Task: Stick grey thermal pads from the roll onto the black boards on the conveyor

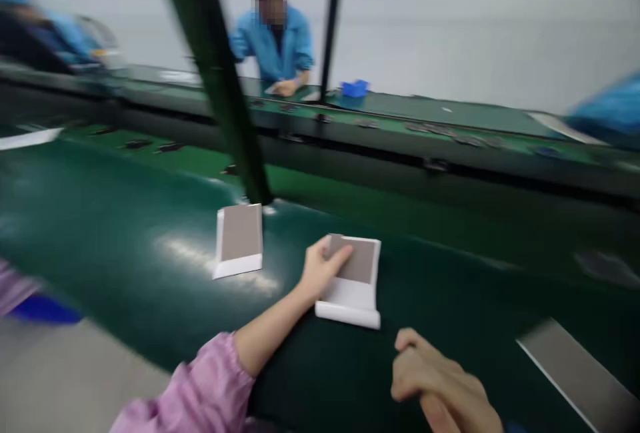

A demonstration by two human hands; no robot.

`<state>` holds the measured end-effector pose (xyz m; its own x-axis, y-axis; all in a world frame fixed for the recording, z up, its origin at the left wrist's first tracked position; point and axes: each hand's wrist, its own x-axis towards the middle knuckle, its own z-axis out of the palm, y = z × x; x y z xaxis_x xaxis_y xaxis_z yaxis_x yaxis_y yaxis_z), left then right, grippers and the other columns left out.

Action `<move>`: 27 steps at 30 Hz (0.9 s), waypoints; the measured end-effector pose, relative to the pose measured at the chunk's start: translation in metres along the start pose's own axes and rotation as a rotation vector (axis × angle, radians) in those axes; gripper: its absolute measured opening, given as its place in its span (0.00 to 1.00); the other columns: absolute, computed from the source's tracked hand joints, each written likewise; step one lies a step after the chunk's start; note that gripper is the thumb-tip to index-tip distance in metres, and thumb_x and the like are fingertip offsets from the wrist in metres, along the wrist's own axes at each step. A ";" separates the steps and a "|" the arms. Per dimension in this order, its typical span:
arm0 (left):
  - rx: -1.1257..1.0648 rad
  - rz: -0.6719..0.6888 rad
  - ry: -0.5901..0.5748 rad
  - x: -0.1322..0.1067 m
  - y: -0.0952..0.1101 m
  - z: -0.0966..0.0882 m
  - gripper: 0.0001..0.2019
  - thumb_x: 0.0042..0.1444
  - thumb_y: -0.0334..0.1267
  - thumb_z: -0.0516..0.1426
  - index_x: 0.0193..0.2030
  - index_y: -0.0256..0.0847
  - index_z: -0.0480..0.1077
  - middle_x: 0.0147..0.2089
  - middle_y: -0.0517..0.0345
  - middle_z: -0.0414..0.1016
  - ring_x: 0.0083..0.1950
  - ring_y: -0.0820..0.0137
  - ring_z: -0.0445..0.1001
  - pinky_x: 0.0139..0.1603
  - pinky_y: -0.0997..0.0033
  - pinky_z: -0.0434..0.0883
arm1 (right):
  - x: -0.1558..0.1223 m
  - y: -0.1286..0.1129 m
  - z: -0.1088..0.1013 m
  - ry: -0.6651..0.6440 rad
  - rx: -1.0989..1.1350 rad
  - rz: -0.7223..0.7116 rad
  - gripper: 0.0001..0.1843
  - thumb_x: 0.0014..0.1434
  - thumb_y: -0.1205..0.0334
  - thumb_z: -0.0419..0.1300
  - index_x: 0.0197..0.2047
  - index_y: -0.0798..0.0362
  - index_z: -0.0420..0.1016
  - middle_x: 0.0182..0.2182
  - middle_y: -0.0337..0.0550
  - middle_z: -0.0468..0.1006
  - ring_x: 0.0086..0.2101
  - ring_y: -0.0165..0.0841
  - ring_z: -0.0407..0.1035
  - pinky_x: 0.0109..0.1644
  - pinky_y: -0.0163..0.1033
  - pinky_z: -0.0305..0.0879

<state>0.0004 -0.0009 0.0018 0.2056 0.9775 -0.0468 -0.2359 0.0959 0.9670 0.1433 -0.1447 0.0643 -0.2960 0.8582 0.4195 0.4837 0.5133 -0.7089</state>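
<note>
Nearest us, at about 5 o'clock, our right hand (445, 380) hangs over the tabletop (295, 386) with its fingers curled in; it is blurred, and we cannot tell whether anything is tucked inside it. At 3 o'clock from it, well apart, a grey board (580, 373) lies slantwise, cut off by the picture's lower edge. A little farther on, our left hand (325, 266), reaching out of a pink sleeve (210, 380), is clamped on the sheet (353, 293), thumb over its grey face and the other fingers at its 9 o'clock edge. The sheet lies with its long axis close to 12–6 and its rolled white edge (347, 315) at the 6 o'clock end, toward us. From our right hand it sits at about 10 to 11 o'clock, near but apart, so our left is plainly the closer hand. At 9 to 10 o'clock from our left hand, a second sheet (241, 236) rests by the foot of a green post (215, 86). Farthest, toward 11 to 12 o'clock, we see a co-worker (295, 46) in blue, with a blue bin (355, 88) at their 3 o'clock as we look.
</note>
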 end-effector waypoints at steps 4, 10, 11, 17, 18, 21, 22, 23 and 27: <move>0.152 -0.049 0.065 0.005 -0.002 0.003 0.19 0.42 0.50 0.64 0.31 0.33 0.71 0.28 0.57 0.71 0.30 0.71 0.66 0.30 0.76 0.64 | -0.069 0.021 -0.078 0.019 -0.601 0.503 0.18 0.68 0.47 0.48 0.49 0.48 0.71 0.46 0.49 0.73 0.47 0.46 0.68 0.52 0.52 0.68; 0.284 -0.078 0.167 0.004 -0.005 0.004 0.25 0.36 0.53 0.66 0.34 0.33 0.74 0.30 0.53 0.73 0.31 0.68 0.68 0.27 0.75 0.65 | -0.181 0.030 -0.190 0.048 -0.874 1.320 0.52 0.47 0.36 0.54 0.65 0.65 0.53 0.62 0.63 0.54 0.59 0.59 0.52 0.59 0.62 0.57; 0.288 -0.081 0.175 0.003 -0.006 0.004 0.25 0.36 0.53 0.66 0.35 0.33 0.74 0.31 0.52 0.74 0.31 0.67 0.69 0.28 0.75 0.65 | -0.187 0.029 -0.196 0.045 -0.859 1.365 0.52 0.46 0.36 0.54 0.64 0.66 0.54 0.61 0.64 0.55 0.58 0.58 0.53 0.59 0.61 0.59; 0.296 -0.084 0.198 0.002 -0.004 0.005 0.26 0.35 0.53 0.66 0.36 0.33 0.74 0.32 0.51 0.75 0.33 0.66 0.69 0.27 0.74 0.66 | -0.180 0.025 -0.191 0.101 -0.739 1.396 0.41 0.37 0.37 0.56 0.49 0.56 0.68 0.50 0.61 0.66 0.50 0.54 0.62 0.49 0.54 0.69; 0.293 -0.085 0.201 0.002 -0.003 0.007 0.26 0.35 0.53 0.66 0.36 0.33 0.74 0.32 0.51 0.74 0.33 0.65 0.69 0.28 0.74 0.66 | -0.179 0.025 -0.190 0.114 -0.740 1.386 0.39 0.36 0.38 0.57 0.47 0.56 0.68 0.49 0.61 0.66 0.49 0.54 0.62 0.48 0.54 0.69; 0.280 -0.095 0.207 0.001 0.000 0.009 0.27 0.34 0.54 0.66 0.35 0.32 0.74 0.32 0.51 0.74 0.33 0.65 0.69 0.28 0.74 0.65 | -0.178 0.025 -0.190 0.132 -0.760 1.364 0.44 0.36 0.38 0.58 0.52 0.58 0.64 0.48 0.62 0.67 0.49 0.55 0.62 0.49 0.54 0.68; 0.276 -0.096 0.205 0.001 0.001 0.010 0.27 0.34 0.54 0.66 0.35 0.32 0.74 0.32 0.51 0.74 0.33 0.66 0.69 0.28 0.74 0.65 | -0.179 0.026 -0.191 0.118 -0.759 1.371 0.48 0.35 0.38 0.58 0.55 0.60 0.62 0.49 0.62 0.66 0.49 0.55 0.62 0.50 0.55 0.68; 0.272 -0.095 0.197 0.000 0.001 0.009 0.27 0.34 0.54 0.66 0.35 0.32 0.74 0.32 0.51 0.74 0.33 0.66 0.69 0.28 0.74 0.65 | -0.179 0.026 -0.191 0.100 -0.755 1.383 0.50 0.35 0.38 0.58 0.58 0.62 0.61 0.49 0.63 0.66 0.49 0.56 0.62 0.50 0.55 0.67; 0.276 -0.049 0.138 0.000 0.001 0.006 0.26 0.36 0.55 0.66 0.34 0.32 0.73 0.29 0.53 0.72 0.31 0.68 0.67 0.28 0.75 0.64 | -0.176 0.022 -0.190 0.101 -0.748 1.352 0.42 0.37 0.39 0.57 0.51 0.59 0.68 0.46 0.62 0.68 0.47 0.57 0.64 0.47 0.55 0.68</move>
<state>0.0056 -0.0015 0.0045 0.0746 0.9911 -0.1104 0.0416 0.1075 0.9933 0.3626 -0.2834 0.0825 0.7266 0.6504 -0.2214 0.6322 -0.7591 -0.1551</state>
